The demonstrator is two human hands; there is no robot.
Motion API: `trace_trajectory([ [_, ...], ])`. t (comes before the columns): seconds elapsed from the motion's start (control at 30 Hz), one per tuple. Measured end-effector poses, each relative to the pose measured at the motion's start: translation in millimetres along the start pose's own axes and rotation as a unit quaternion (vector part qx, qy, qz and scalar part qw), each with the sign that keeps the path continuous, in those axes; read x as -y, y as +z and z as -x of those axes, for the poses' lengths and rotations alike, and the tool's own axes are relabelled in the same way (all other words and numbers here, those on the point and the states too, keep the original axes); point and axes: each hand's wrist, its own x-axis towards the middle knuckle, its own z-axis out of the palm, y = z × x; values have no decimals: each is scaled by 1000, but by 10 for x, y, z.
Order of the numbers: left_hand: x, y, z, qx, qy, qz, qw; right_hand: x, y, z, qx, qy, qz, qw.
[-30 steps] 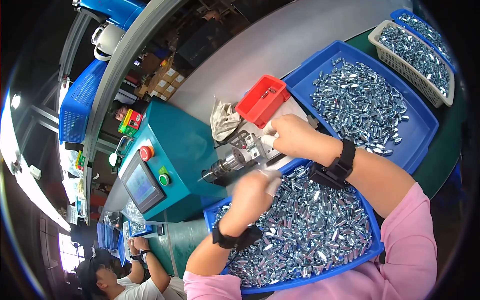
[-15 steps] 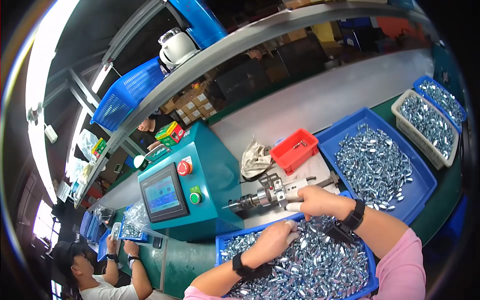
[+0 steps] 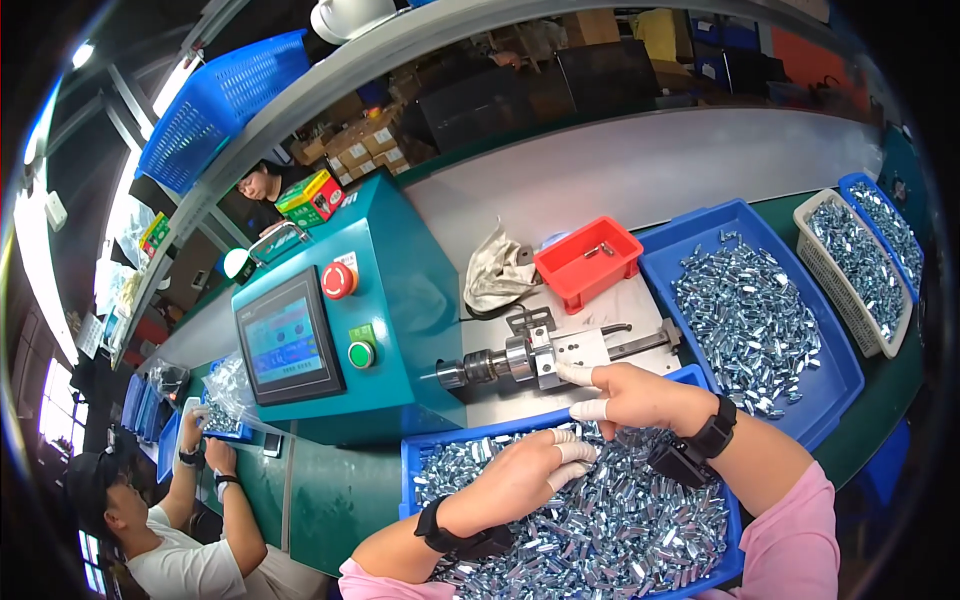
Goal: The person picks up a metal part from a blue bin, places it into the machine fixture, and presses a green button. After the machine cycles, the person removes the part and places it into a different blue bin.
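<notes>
My left hand (image 3: pixel 520 477), with white finger covers, is over a blue tray (image 3: pixel 408 470) heaped with small shiny metal pieces (image 3: pixel 620 520). Its fingers are bent together; whatever they hold is hidden. My right hand (image 3: pixel 645 400) reaches over the tray's far edge to the metal clamping fixture (image 3: pixel 540 358) of a teal machine (image 3: pixel 405 290). Its covered index finger lies against the fixture, and the thumb is held apart below. I see no piece between those two tips; the other fingers are curled beneath the palm.
A red bin (image 3: pixel 590 268) holding a few pieces stands behind the fixture, beside a crumpled cloth (image 3: pixel 497 272). Right of it are a larger blue tray (image 3: pixel 835 390) and a pale basket (image 3: pixel 818 262) of pieces. A screen (image 3: pixel 290 350) faces left. A co-worker (image 3: pixel 180 540) sits at left.
The view has shifted, so the machine and trays appear further left and higher. My right index finger now reaches against the fixture, apart from the thumb. My left hand stays over the pieces.
</notes>
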Motion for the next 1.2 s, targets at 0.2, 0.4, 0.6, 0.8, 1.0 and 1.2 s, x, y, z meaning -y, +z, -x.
trace_trajectory([
  [0.2, -81, 17, 1, 28, 5, -10, 1000, -25, 47, 15, 1, 3, -15, 1000],
  [0.4, -73, 49, -10, 43, -23, -15, 999, -13, 63, 16, -2, -12, -12, 1000],
  [0.6, 24, 45, -16, 15, -16, -11, 1000, 26, 15, 8, -56, 6, 0, 998],
  [0.8, 67, 31, 34, -19, 16, -7, 1000, 53, -125, -1, -206, -31, 39, 977],
  [1.0, 169, 83, 31, -28, 39, 6, 999, 272, -84, -288, -240, 44, 328, 913],
  [1.2, 145, 49, 31, -53, 49, 28, 997, 533, 72, -490, -280, 48, 524, 803],
])
